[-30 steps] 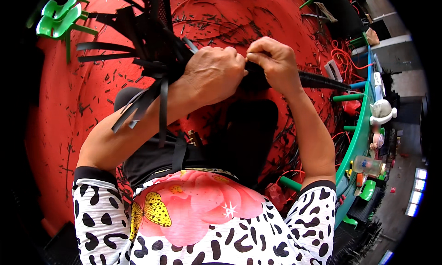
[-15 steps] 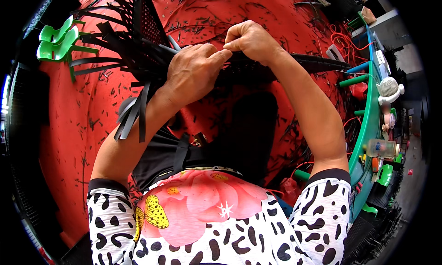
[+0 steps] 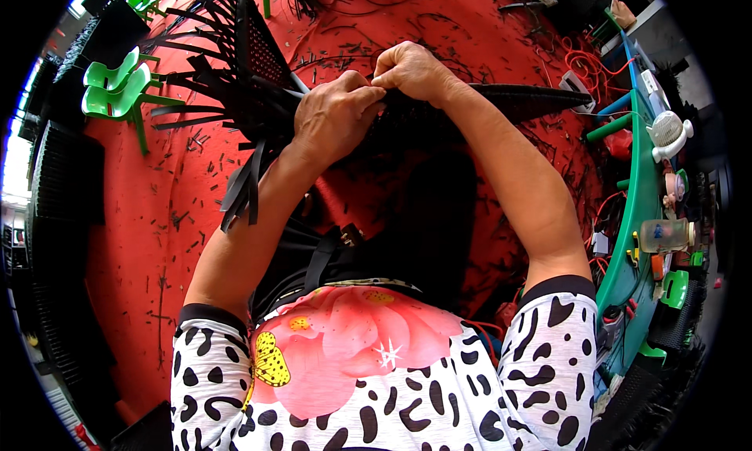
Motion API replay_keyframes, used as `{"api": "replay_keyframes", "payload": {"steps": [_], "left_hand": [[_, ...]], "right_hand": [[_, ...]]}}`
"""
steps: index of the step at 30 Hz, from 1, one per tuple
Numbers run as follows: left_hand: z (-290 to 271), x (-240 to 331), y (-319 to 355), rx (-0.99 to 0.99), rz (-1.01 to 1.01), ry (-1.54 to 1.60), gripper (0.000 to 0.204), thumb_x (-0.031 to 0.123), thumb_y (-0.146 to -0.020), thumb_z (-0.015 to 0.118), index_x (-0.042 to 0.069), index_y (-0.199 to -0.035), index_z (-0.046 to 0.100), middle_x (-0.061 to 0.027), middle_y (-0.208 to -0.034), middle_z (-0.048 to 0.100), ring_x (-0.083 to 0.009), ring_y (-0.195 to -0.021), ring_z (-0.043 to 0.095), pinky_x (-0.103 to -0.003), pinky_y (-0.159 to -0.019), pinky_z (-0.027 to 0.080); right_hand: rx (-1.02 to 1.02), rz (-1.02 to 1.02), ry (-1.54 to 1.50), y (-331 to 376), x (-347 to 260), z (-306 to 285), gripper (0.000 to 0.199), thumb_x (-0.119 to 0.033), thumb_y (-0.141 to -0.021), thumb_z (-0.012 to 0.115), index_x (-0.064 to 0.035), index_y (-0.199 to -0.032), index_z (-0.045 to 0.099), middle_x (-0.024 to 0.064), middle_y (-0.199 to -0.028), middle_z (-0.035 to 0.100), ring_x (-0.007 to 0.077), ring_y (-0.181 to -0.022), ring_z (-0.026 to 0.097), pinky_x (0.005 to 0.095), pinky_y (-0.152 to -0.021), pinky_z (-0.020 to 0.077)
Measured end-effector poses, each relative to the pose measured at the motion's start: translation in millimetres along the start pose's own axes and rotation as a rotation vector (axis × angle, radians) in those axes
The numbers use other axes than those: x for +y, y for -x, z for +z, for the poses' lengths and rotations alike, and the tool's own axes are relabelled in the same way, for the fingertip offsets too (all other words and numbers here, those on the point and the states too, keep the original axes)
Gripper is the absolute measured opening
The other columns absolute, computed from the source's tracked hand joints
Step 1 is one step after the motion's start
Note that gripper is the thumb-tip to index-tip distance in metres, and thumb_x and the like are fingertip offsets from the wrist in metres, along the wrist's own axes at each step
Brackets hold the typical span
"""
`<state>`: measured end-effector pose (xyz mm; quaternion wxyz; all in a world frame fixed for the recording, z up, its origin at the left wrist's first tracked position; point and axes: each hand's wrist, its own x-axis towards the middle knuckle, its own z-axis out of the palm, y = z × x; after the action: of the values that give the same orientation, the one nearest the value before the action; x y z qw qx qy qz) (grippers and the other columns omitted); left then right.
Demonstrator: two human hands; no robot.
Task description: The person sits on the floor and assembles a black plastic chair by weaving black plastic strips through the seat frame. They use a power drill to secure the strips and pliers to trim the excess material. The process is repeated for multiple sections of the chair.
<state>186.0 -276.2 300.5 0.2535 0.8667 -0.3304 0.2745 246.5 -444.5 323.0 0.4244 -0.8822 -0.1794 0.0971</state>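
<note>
A black woven basket [image 3: 266, 47] of flat strips is held up in front of me, with long loose strip ends fanning out at its left. Its dark rim [image 3: 533, 100] runs off to the right. My left hand [image 3: 333, 118] is closed on the rim near the loose strips, thumb pointing right. Right beside it, my right hand [image 3: 415, 75] pinches at the same edge, its fingertips close to the left thumb. What lies between the right fingertips is too small to make out. Several strip ends [image 3: 249, 181] hang over my left forearm.
Black strip scraps litter the red floor [image 3: 157, 255]. Green chairs [image 3: 117, 90] stand at the left. Along the right runs a green table [image 3: 630, 247] with a white fan [image 3: 668, 134] and a clear jar [image 3: 666, 235]. Red cord [image 3: 591, 63] lies coiled behind it.
My view has shifted slightly, so the chairs and table sit further right. Both hands stay together at the basket's edge, with only slight finger movement.
</note>
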Motion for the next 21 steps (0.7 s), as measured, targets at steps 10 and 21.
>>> {"api": "replay_keyframes", "payload": {"steps": [10, 21], "left_hand": [[8, 9, 7, 0.125, 0.093, -0.08, 0.013, 0.015, -0.075, 0.07, 0.009, -0.086, 0.068, -0.0038, -0.082, 0.062, -0.0247, -0.067, 0.062, -0.035, -0.057, 0.048], [10, 6, 5, 0.158, 0.053, -0.115, 0.015, 0.012, -0.071, 0.072, 0.008, -0.084, 0.068, -0.0043, -0.083, 0.063, -0.0248, -0.068, 0.062, -0.035, -0.059, 0.049]], "right_hand": [[0.223, -0.438, 0.023, 24, 10, 7, 0.006, -0.006, -0.074, 0.066, -0.0007, -0.076, 0.065, 0.0066, -0.073, 0.061, 0.0132, -0.071, 0.058, 0.0278, -0.066, 0.0464], [-0.187, -0.271, -0.099, -9, 10, -3, 0.002, -0.002, -0.074, 0.063, -0.0018, -0.073, 0.062, -0.0012, -0.065, 0.057, 0.0065, -0.064, 0.05, 0.0241, -0.061, 0.0428]]}}
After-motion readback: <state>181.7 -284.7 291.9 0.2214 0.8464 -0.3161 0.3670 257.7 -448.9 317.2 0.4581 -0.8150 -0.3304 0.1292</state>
